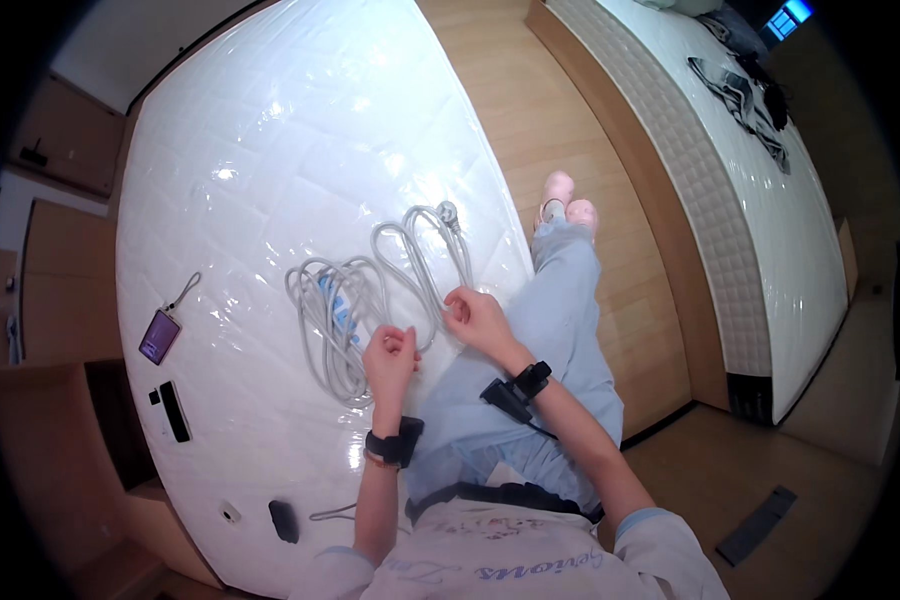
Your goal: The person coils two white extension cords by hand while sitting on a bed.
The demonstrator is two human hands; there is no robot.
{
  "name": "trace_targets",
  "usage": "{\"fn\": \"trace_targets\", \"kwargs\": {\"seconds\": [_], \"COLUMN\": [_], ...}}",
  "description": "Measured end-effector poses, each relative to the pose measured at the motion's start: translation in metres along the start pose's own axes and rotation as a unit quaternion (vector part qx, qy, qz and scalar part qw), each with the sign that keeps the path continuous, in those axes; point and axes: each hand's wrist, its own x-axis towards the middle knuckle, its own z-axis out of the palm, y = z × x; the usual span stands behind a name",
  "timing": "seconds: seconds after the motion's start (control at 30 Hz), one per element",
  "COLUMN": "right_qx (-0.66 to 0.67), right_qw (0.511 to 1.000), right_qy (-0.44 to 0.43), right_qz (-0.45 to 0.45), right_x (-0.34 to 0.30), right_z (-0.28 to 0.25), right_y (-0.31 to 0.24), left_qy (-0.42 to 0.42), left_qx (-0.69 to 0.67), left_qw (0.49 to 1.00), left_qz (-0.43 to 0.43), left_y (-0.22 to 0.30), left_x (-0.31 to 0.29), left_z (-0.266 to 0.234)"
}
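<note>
A long grey cable (308, 330) lies on the plastic-wrapped mattress, wound in a loose coil at the left. Narrower loops stretch to the right, and its plug (447, 213) rests at their far end. My left hand (390, 358) is closed at the near right side of the coil, its curled fingers on a strand of the cable. A short way to the right, my right hand (476, 318) pinches the near end of the narrow loops. The fingers partly hide the strands they hold.
On the mattress (230, 210) at the left lie a phone with a strap (160, 335), a black-and-white device (173, 411) and a small black object (284, 521). A second mattress (710, 190) stands right of the wooden floor. My legs (560, 320) extend along the near mattress's edge.
</note>
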Motion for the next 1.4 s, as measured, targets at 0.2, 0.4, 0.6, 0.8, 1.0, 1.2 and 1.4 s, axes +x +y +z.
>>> {"fn": "trace_targets", "kwargs": {"seconds": [0.2,0.4,0.6,0.8,1.0,1.2,1.4], "right_qx": [0.078,0.142,0.122,0.102,0.181,0.103,0.222], "right_qw": [0.993,0.983,0.99,0.99,0.975,0.993,0.963], "right_qy": [0.089,0.115,0.064,-0.083,-0.124,-0.05,0.118], "right_qz": [0.002,0.005,0.002,-0.045,-0.033,-0.009,0.098], "right_x": [-0.005,-0.009,-0.011,-0.011,-0.01,-0.01,-0.017], "right_z": [0.001,0.0,-0.008,-0.003,0.0,0.003,-0.001], "right_y": [0.002,0.003,0.001,-0.018,-0.018,-0.001,-0.003], "left_qy": [0.088,-0.01,-0.035,-0.039,-0.042,-0.054,-0.077], "left_qx": [0.325,0.351,0.119,-0.086,-0.088,0.026,0.182], "left_qw": [0.878,0.908,0.972,0.965,0.956,0.946,0.919], "left_qz": [0.341,0.23,0.199,0.245,0.275,0.318,0.341], "left_y": [-0.007,-0.009,0.042,0.074,0.089,0.075,0.078], "left_x": [0.003,0.02,-0.02,-0.042,-0.052,-0.05,-0.046], "left_z": [0.036,0.028,0.007,-0.005,-0.008,0.007,0.023]}}
